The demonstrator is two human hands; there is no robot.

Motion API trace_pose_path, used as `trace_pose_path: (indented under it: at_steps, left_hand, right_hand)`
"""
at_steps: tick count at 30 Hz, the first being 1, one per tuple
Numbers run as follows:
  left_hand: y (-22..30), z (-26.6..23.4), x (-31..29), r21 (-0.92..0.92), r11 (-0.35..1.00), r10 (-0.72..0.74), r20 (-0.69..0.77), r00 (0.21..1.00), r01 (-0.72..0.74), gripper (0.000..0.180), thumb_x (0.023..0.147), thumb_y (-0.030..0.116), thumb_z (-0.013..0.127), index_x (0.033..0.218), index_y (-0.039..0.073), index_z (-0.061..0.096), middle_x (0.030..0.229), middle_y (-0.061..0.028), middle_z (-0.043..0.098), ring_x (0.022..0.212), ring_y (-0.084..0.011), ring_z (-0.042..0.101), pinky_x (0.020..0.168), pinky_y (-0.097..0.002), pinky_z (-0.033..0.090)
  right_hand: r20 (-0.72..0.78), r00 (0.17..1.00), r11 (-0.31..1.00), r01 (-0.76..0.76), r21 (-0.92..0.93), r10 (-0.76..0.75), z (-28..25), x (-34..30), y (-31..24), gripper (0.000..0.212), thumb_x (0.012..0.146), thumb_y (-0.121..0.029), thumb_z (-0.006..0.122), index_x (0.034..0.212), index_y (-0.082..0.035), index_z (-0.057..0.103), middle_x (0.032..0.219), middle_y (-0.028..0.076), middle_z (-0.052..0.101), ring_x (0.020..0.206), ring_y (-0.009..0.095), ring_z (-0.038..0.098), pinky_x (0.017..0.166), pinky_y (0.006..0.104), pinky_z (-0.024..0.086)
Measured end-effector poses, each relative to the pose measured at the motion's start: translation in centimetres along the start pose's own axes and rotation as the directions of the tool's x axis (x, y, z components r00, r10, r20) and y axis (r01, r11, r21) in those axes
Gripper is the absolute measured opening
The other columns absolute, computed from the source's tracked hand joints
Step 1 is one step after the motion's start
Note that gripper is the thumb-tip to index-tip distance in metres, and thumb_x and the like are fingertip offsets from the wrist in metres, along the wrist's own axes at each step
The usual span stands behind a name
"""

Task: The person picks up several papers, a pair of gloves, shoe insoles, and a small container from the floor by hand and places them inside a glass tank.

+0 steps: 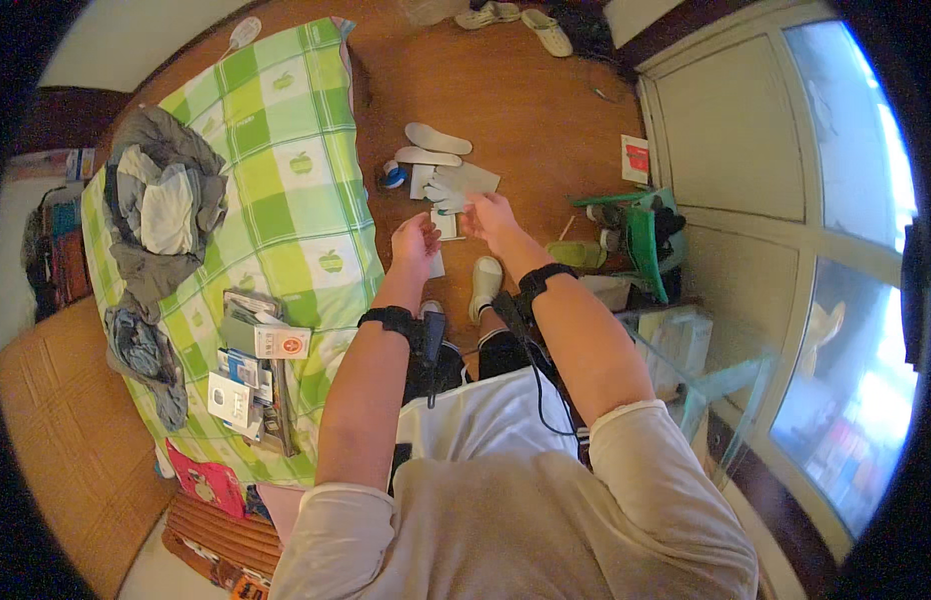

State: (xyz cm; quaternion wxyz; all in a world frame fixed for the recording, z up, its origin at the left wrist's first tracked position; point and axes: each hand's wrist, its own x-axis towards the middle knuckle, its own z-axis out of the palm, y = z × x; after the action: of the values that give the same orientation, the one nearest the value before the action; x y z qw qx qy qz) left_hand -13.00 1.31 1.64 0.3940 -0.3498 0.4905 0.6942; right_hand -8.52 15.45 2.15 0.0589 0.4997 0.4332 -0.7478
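My right hand (489, 220) pinches the edge of a white glove (448, 187), whose fingers spread out to the left above the floor. To its left, my left hand (416, 241) is closed with curled fingers; whatever it may hold is hidden. Beneath and around the glove lie white sheets or flat boxes (483, 179), and a small white box (445, 226) sits between my hands. Just beyond them rest two white insoles (438, 139), one angled against the other. A small blue and white object (393, 177) lies beside the insoles, too small to name.
On the left stands a bed with a green checked cover (331, 205), bearing rumpled clothes (171, 205) and a tray of papers and cards (284, 400). To the right are a green chair-like frame (644, 245), a glass tank (721, 390) and a glazed door (731, 130). Pale clogs (548, 33) lie far off.
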Motion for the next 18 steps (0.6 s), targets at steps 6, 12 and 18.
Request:
trace_pose_path:
  at_steps: [6,12,18]
  left_hand:
    - [-0.7,1.2,6.2,-0.037,0.999,-0.034,-0.087,0.996,0.031,0.01,0.078,0.018,0.055,0.083,0.009,0.053,0.069,-0.0027,0.054,0.063,-0.0152,0.05,0.056,-0.0274,0.041]
    - [-3.5,-3.4,17.0,-0.002,0.996,-0.085,-0.068,0.994,0.086,0.025,0.079,0.023,0.052,0.1,0.01,0.047,0.09,-0.0072,0.054,0.076,-0.0194,0.056,0.065,-0.0326,0.045]
    - [-7.7,-6.5,26.2,-0.033,0.989,-0.145,-0.142,0.979,0.142,0.026,0.079,0.025,0.052,0.099,0.009,0.047,0.093,-0.0076,0.052,0.081,-0.0206,0.051,0.069,-0.0374,0.043]
  right_hand:
    - [-0.009,0.997,0.981,-0.077,-0.179,0.077,-1.0,7.6,3.1,0.023,0.078,-0.024,0.056,0.092,-0.006,0.049,0.071,0.004,0.052,0.062,0.015,0.053,0.055,0.0293,0.048]
    - [-0.104,0.994,0.956,-0.064,-0.286,0.035,-0.1,16.4,8.3,0.039,0.071,-0.028,0.062,0.097,0.0,0.052,0.079,0.008,0.058,0.064,0.016,0.056,0.05,0.0296,0.045]
    - [-0.1,0.993,0.93,-0.101,-0.354,0.07,0.2,25.5,13.5,0.035,0.074,-0.026,0.062,0.1,-0.005,0.049,0.075,0.004,0.053,0.064,0.014,0.053,0.055,0.0274,0.046]
